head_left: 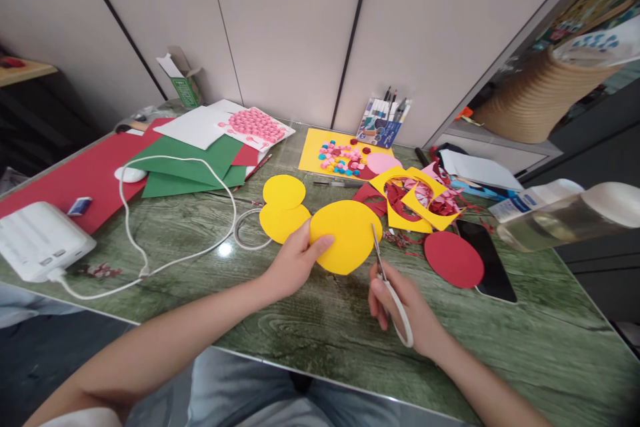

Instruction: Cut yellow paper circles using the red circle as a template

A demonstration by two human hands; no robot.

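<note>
My left hand (295,260) pinches the left edge of a round piece of yellow paper (345,237), thumb on top. In my right hand (407,310) is a pair of white-handled scissors (400,307), with the fingers around its handles. The blades meet the disc's right edge; how far they are parted I cannot make out. Two more yellow paper circles (284,192) lie overlapping on the table just beyond my left hand. A red paper circle (454,259) rests to the right, partly over a black phone (493,263).
Yellow paper offcuts (420,203) and red scraps lie behind the scissors. A yellow sheet (310,150) holds small coloured paper pieces. Green sheets (193,163), a white power bank (43,240) and its looping cable (200,253) occupy the left. A clear bottle (545,223) stands at right.
</note>
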